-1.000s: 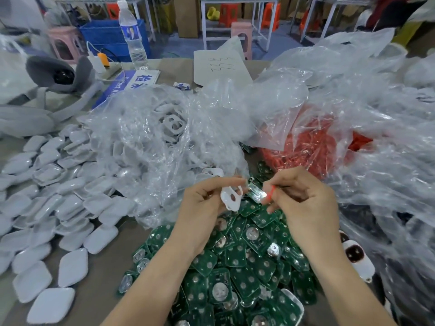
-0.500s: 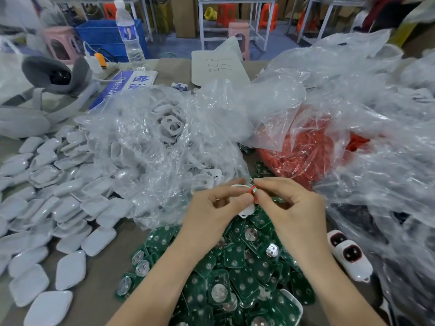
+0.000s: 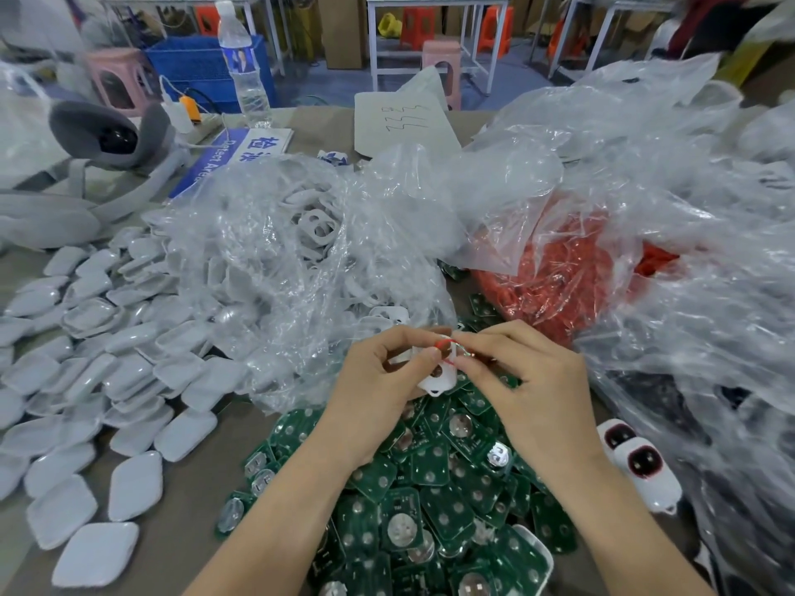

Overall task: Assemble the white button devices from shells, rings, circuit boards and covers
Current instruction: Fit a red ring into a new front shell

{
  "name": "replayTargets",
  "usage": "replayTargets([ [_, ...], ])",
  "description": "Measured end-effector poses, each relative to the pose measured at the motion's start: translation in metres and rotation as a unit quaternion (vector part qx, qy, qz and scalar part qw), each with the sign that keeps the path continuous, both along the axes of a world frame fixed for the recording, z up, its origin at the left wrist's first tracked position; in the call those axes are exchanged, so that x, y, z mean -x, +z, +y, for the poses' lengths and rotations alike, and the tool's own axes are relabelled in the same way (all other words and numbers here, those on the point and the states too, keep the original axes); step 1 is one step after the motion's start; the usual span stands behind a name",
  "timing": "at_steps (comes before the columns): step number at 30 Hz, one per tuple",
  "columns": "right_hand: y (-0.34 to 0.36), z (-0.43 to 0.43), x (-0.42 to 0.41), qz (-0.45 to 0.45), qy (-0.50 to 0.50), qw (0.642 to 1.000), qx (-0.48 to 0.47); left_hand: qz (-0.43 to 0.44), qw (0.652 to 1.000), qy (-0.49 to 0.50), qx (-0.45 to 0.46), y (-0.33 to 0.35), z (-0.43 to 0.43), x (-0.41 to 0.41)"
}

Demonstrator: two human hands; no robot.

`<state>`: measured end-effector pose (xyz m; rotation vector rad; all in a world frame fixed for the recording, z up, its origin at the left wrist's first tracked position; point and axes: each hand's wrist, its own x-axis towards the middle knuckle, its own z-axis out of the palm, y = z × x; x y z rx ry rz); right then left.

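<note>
Workbench [image 3: 189, 509]: white shell [image 3: 439, 379] between hands [image 3: 378, 393]

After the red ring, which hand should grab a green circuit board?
Probably the right hand: it only pinches the red ring, while the left hand grips the white shell; circuit boards lie just beneath.

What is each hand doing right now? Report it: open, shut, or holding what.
Left hand: closed, gripping the white shell.
Right hand: closed, pinching the red ring at the shell's top edge.
</note>
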<state>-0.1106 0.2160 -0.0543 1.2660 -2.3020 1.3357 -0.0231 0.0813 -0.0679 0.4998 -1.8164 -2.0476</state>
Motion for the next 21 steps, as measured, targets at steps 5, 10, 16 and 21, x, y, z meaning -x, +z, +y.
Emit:
replayTargets([
  [5, -0.0019, 0.0004, 0.0011, -0.029, 0.022, 0.999, -0.017, 0.003, 1.000, -0.016, -0.026, -0.0025, -0.0002, -0.0004],
  [10, -0.0016, 0.0002, 0.0011, -0.035, -0.010, 0.999, 0.001, 0.060, 0.957, -0.069, -0.274, 0.0024, -0.0009, -0.0007],
  [16, 0.0014, 0.0001, -0.0010, -0.039, -0.012, 0.999, 0.034, 0.059, 0.942, -0.099, -0.316, 0.0036, 0.0017, 0.0005],
  [21, 0.0020, 0.0009, -0.0021, 0.016, -0.018, 0.999, 0.043, 0.059, 0.941, -0.099, -0.317, 0.0026, 0.0035, 0.0003],
])
